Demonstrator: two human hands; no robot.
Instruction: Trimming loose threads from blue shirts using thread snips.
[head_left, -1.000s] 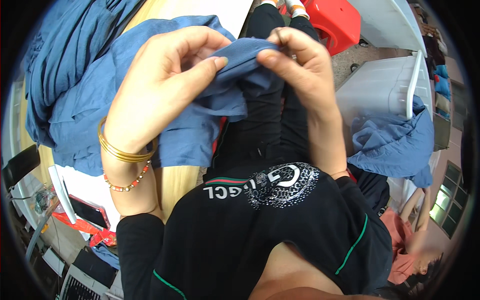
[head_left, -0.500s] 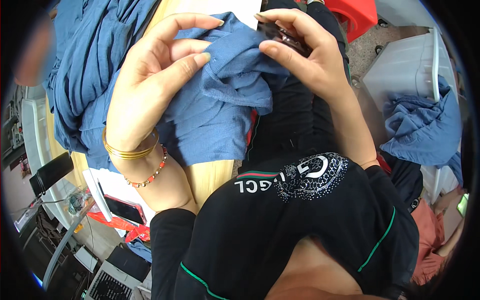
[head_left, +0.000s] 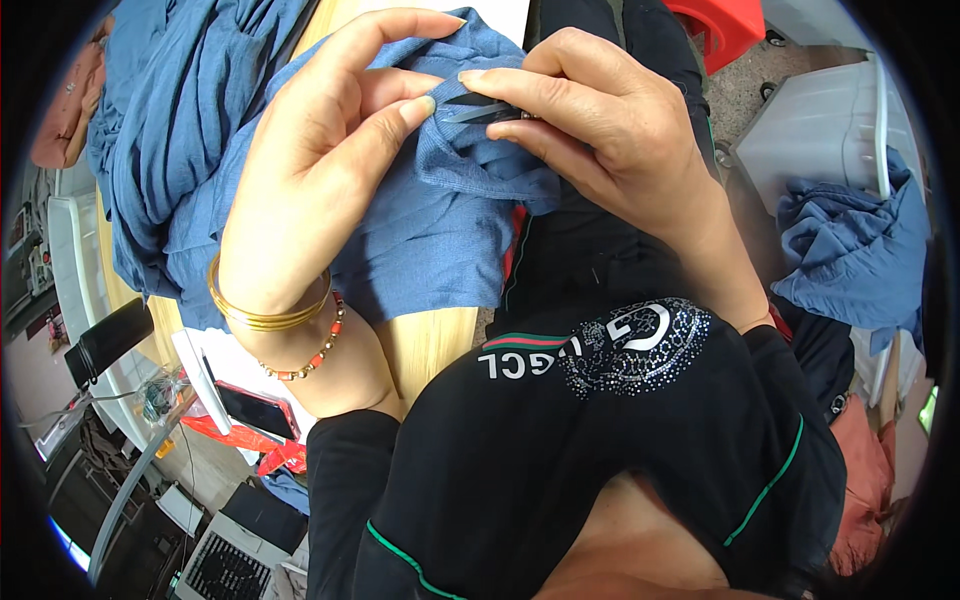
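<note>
Head view: thread trimming on blue garment (head_left: pixel 440 215)
Left hand (head_left: pixel 320 170) pinched the fabric; right hand (head_left: pixel 590 130) gripped small snips (head_left: pixel 478 108) against it

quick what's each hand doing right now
Left hand: closed, thumb and forefinger pinching the blue woven fabric garment.
Right hand: closed on small dark metal thread snips, blades at the fabric.

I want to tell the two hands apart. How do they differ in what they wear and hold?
The left hand wears gold bangles and a bead bracelet at the wrist; the right hand shows none. The right hand holds small snips; the left hand pinches only the blue cloth. Both touch that cloth.
</note>
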